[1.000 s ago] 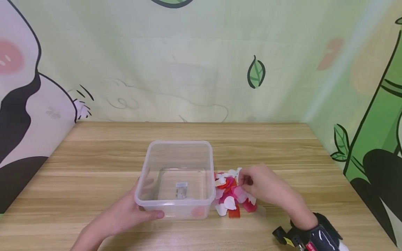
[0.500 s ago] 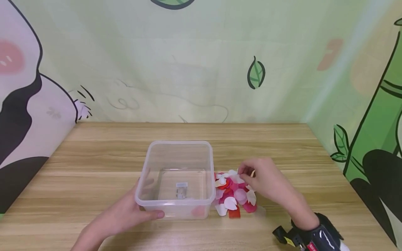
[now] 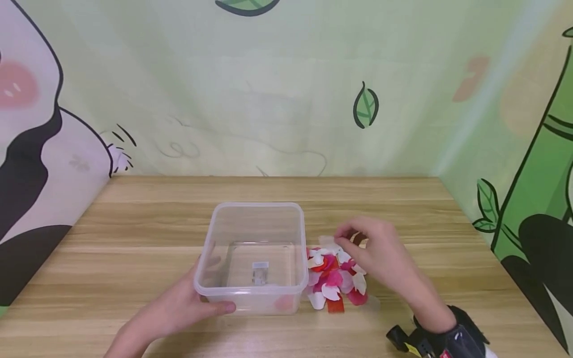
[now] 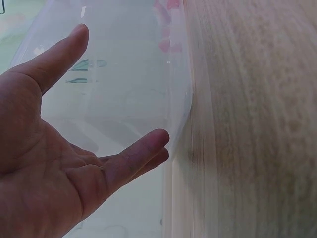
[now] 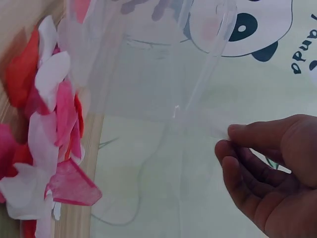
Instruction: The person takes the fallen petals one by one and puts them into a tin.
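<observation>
Petals (image 3: 333,278), thin and coloured red, pink and white, are heaped on a wood-grained surface (image 3: 156,219), just beside a clear, rounded-square plastic container (image 3: 250,289). Its near left corner is gripped by the left hand (image 3: 179,303), thumb in front, the other fingers seen only dimly through the wall. What appears to be a pale, translucent petal (image 3: 327,242), faint against the wood, is pinched by the right hand (image 3: 380,251) at the heap's far edge. The black wrist strap (image 3: 456,333) is cut off below.
</observation>
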The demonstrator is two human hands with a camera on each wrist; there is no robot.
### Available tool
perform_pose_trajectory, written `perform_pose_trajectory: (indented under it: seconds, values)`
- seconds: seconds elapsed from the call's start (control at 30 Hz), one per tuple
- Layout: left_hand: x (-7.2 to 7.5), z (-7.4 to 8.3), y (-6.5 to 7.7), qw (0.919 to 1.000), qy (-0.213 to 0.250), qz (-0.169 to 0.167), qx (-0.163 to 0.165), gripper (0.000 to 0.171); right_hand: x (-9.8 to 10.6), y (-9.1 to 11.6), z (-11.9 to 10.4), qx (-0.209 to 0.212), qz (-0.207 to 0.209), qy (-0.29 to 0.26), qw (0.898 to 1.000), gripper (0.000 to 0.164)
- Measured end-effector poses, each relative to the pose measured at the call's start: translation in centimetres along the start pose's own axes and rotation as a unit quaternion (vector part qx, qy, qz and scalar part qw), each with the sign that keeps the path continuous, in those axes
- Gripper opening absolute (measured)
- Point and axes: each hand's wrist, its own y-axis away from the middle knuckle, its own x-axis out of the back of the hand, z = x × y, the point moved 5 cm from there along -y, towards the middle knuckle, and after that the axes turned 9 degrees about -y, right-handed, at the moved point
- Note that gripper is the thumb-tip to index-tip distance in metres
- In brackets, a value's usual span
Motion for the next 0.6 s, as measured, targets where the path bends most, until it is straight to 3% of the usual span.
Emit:
perform_pose_trajectory:
  seconds: [0.23, 0.6]
  values:
    - [-0.1, 0.1, 0.0, 0.9998, 0.014, -0.003, -0.013, 0.126, -0.1, 0.0, -2.3, 0.066, 0.043, -0.015, 0.997, 0.023]
    - [-0.3, 0.0, -0.1, 0.9999, 0.015, -0.007, -0.003, 0.126, -2.2, -0.4, -4.3, 0.146, 0.032, -0.113, 0.982, 0.024]
